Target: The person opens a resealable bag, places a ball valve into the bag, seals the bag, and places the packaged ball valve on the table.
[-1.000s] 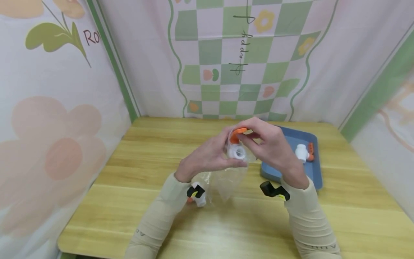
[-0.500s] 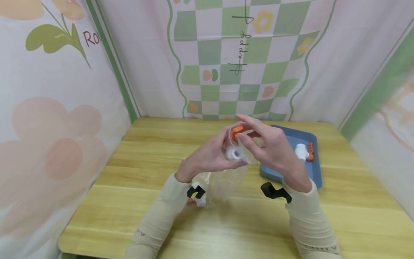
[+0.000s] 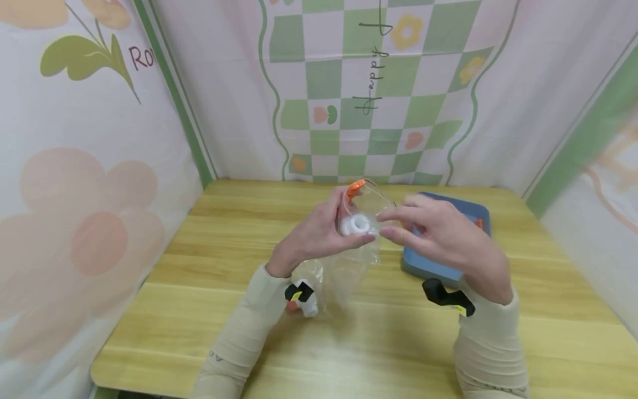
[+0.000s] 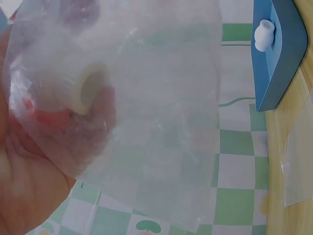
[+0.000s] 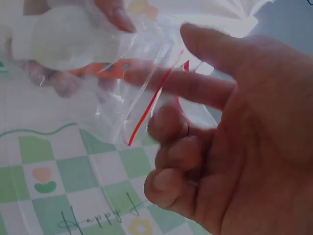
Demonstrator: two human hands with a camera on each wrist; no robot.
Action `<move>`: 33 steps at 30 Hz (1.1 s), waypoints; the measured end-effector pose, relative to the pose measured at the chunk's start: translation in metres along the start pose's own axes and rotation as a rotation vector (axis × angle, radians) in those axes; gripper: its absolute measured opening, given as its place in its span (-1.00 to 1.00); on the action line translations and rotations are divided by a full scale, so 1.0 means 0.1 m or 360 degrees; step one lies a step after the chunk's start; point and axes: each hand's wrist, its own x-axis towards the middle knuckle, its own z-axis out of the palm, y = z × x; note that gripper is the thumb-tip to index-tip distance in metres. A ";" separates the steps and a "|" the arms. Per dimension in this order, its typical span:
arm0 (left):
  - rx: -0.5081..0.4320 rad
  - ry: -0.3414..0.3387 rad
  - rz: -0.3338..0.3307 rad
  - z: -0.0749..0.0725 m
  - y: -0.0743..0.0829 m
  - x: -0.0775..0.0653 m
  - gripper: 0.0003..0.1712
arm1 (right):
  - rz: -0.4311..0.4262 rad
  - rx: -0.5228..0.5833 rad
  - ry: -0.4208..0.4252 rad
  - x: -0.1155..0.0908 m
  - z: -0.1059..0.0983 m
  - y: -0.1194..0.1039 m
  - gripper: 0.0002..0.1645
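Note:
In the head view my left hand (image 3: 319, 230) grips a white plastic ball valve (image 3: 359, 224) with an orange lever handle (image 3: 355, 188), over the middle of the table. A clear zip bag (image 3: 371, 208) surrounds the valve, and my left fingers hold it through the film. My right hand (image 3: 443, 230) is at the bag's mouth, thumb and index finger apart. The right wrist view shows the index finger (image 5: 195, 88) extended past the red zip line (image 5: 151, 105), near the orange handle. Its other fingers are curled and hold nothing.
A blue tray (image 3: 423, 266) stands at the right with another valve (image 4: 264, 35) in it, mostly hidden by my right hand in the head view. Beneath my left wrist, another white and orange valve (image 3: 310, 306) lies on the wooden table (image 3: 199, 310) near clear plastic.
My right hand has moved away to the right from the orange handle, its thumb and index finger now at the bag's edge. The left hand has shifted slightly, still holding the valve.

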 end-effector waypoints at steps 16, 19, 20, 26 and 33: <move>-0.0020 -0.0016 -0.0100 0.20 -0.42 0.06 -0.27 | 0.0024 0.0289 0.0201 0.14 0.18 0.10 -0.84; -0.0020 -0.0012 -0.0048 0.19 -0.42 0.06 -0.29 | 0.0103 0.0331 0.0233 0.14 0.18 0.08 -0.85; -0.0018 -0.0008 -0.0020 0.18 -0.42 0.06 -0.31 | 0.0121 0.0341 0.0245 0.15 0.18 0.07 -0.86; -0.0080 -0.0048 -0.0061 0.20 -0.40 0.05 -0.46 | 0.0110 0.0360 0.0287 0.17 0.23 0.08 -0.86; -0.0279 -0.0059 -0.0180 0.13 -0.24 0.04 -0.38 | 0.0062 0.0389 0.0327 0.19 0.25 0.14 -0.85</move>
